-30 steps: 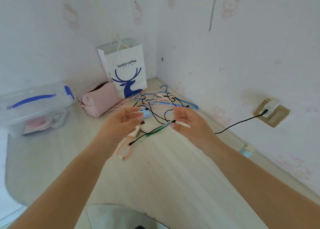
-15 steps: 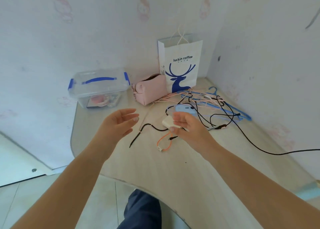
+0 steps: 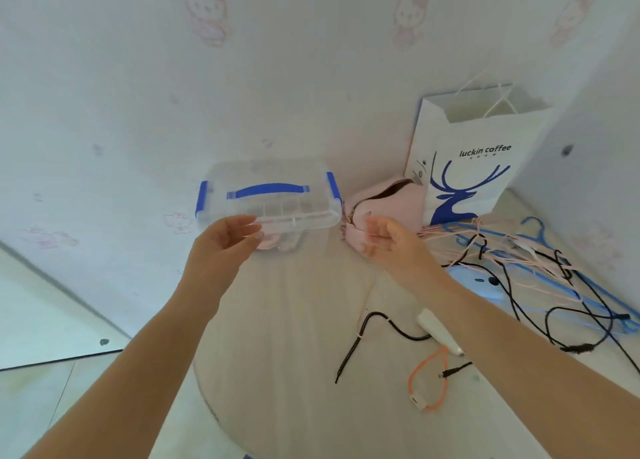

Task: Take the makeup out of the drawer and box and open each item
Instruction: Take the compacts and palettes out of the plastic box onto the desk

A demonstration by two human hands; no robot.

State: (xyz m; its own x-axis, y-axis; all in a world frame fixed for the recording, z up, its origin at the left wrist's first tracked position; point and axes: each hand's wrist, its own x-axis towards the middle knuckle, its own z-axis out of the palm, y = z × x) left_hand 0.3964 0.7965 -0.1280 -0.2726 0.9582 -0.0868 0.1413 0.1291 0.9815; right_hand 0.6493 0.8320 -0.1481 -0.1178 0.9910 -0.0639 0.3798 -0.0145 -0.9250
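Before clear ribbed plastic box [image 3: 270,195] — blue clips, lidded — both hands [image 3: 225,247] [image 3: 391,247] open, empty; contents blurred, perhaps pink.

You face a corner where two pale walls [image 3: 311,77] meet, both papered with faint pink cartoon figures [image 3: 204,11]. Below them runs a light wood-grain surface [image 3: 294,337] with a rounded front edge. Pale floor tiles [image 3: 34,399] show at your lower left, in soft, even light.
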